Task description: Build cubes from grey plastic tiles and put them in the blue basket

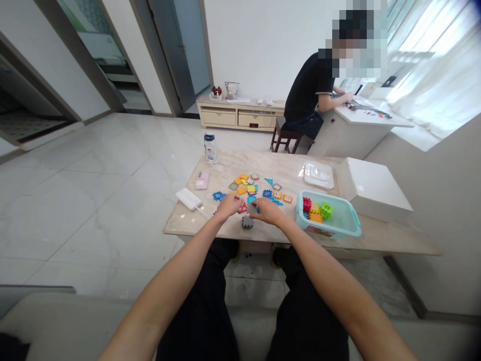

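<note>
My right hand (pixel 266 210) is closed on a grey interlocking tile (pixel 251 208), thumb and fingers at its right side. Just below it a grey notched block (pixel 247 222) lies near the table's front edge. My left hand (pixel 230 204) is closed, its fingertips close together beside a red piece (pixel 243 207); what they hold, if anything, I cannot make out. Beyond the hands are scattered colourful notched tiles, among them a yellow tile (pixel 251 189), an orange tile (pixel 287 198) and a cyan tile (pixel 251 199). A blue tile (pixel 218 196) lies left of my left hand.
A light-blue bin (pixel 338 228) with several assembled blocks stands at the right, near a clear lid (pixel 318 174) and a white box (pixel 376 188). At the left are a white flat object (pixel 189 199), a pink pack (pixel 202 180) and a water bottle (pixel 211 148). Another person (pixel 310 85) sits beyond.
</note>
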A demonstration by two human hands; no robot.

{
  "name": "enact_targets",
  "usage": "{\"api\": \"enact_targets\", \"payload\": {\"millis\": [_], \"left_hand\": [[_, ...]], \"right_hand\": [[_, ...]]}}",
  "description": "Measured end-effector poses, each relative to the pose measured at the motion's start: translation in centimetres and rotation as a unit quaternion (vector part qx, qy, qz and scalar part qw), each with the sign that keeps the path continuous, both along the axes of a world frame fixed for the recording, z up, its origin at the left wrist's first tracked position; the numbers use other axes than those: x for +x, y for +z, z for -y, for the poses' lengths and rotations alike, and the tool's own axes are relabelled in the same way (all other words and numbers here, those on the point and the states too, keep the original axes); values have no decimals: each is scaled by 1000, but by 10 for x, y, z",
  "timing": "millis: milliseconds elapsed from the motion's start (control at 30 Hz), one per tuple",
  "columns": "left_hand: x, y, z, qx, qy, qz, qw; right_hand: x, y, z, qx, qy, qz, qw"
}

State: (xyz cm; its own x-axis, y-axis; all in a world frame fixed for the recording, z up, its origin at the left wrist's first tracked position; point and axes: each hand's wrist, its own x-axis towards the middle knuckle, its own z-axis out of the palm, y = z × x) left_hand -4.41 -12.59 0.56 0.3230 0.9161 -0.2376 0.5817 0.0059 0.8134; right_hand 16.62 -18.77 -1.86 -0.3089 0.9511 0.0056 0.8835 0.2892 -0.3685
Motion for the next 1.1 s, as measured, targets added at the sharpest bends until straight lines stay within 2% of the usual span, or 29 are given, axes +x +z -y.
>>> {"api": "enact_targets", "payload": {"millis": [200, 367, 633, 1100], "left_hand": [[-8, 7, -1, 43, 39, -99, 993], [-6, 13, 2, 78, 39, -152, 985], [-7, 9, 4, 93, 33, -168, 981], [-20, 5, 1, 93, 27, -186, 978]], "right_hand": [[20, -16, 7, -53, 0, 29, 998], [12, -21, 7, -58, 19, 35, 998], [-19, -35, 5, -65, 28, 68, 995], [-30, -57, 5, -101, 54, 88, 989]]}}
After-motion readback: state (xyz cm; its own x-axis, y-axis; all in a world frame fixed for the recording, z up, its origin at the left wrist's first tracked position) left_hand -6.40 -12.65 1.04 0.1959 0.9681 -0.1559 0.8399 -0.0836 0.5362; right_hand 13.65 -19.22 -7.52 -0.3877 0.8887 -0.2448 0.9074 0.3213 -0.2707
